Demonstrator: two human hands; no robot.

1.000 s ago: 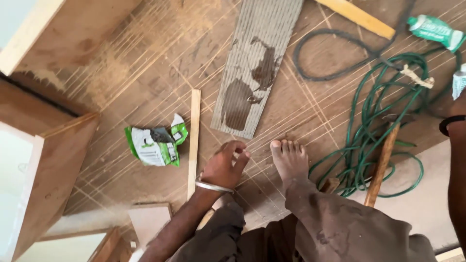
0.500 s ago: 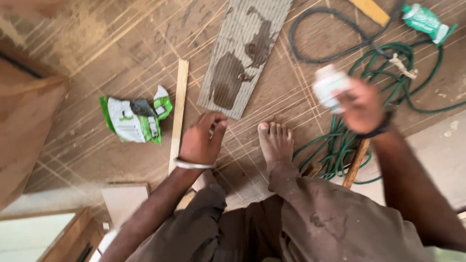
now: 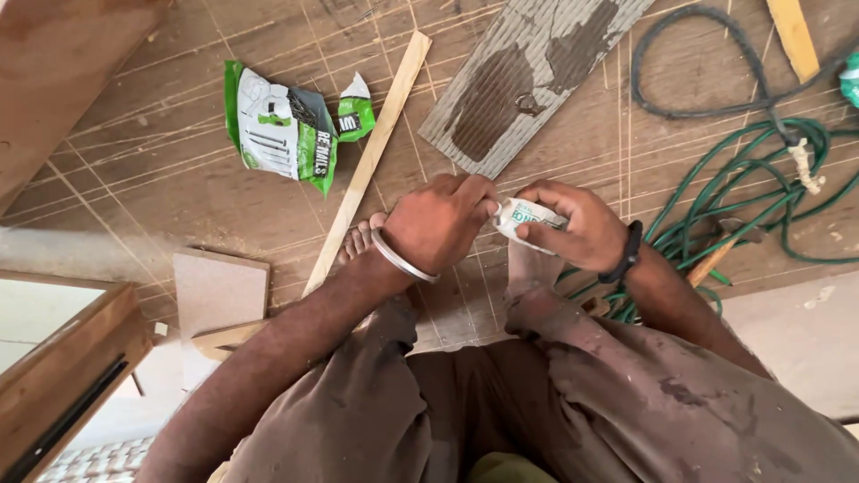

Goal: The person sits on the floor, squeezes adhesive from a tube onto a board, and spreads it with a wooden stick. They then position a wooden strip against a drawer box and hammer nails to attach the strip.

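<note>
Right hand (image 3: 582, 228): grasping small white bottle (image 3: 528, 219).
Left hand (image 3: 443, 224): fingertips pinching bottle's left end.
Bottle axis: roughly horizontal, tip pointing left.

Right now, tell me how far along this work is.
Done: the small white bottle is picked up, gripped in the right hand. In hand: the left hand pinches the bottle's end, apparently working its cap. Left: the thin wood strip lies bare on the scored board, nothing applied that I can see.
</note>
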